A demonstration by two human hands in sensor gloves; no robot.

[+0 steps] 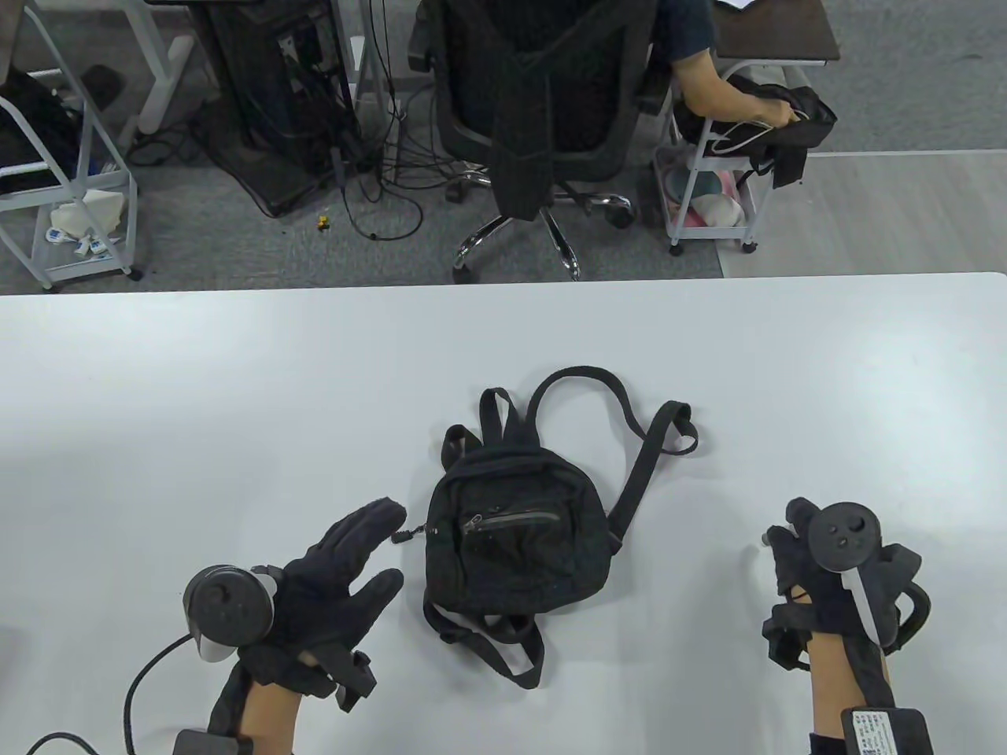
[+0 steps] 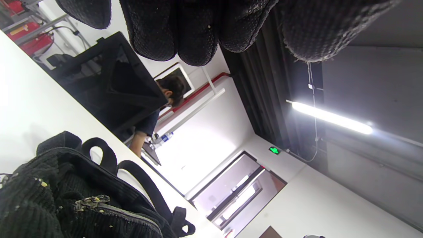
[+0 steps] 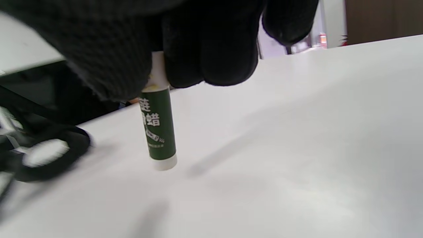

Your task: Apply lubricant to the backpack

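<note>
A small black backpack (image 1: 515, 543) lies flat in the middle of the white table (image 1: 236, 393), front pocket zipper up, straps spread toward the far side. It also shows in the left wrist view (image 2: 66, 198). My left hand (image 1: 346, 562) is open, fingers stretched toward the zipper pull (image 1: 407, 536) at the backpack's left edge; whether they touch it I cannot tell. My right hand (image 1: 794, 550) is to the right of the backpack, apart from it. In the right wrist view its fingers (image 3: 211, 49) grip a green lubricant stick (image 3: 158, 130) upright, its white end just above the table.
A backpack strap loop (image 3: 46, 158) lies left of the stick. Beyond the table's far edge are an office chair (image 1: 543, 118), carts and a seated person (image 1: 708, 71). Bare table surface lies on both sides of the backpack.
</note>
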